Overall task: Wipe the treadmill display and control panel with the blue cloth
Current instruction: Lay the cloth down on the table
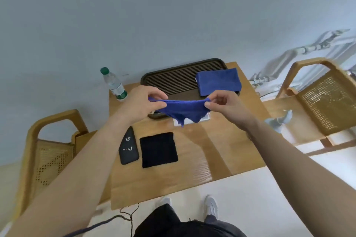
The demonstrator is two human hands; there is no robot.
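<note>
A blue cloth hangs stretched in the air above the wooden table. My left hand pinches its left corner and my right hand pinches its right corner, so the cloth sags between them. A second blue cloth, folded, lies on the right part of a dark slatted tray at the back of the table. No treadmill display or control panel is in view.
On the table lie a folded black cloth, a black phone case and a white object partly hidden under the hanging cloth. A plastic water bottle stands at the back left. Rattan chairs flank the table.
</note>
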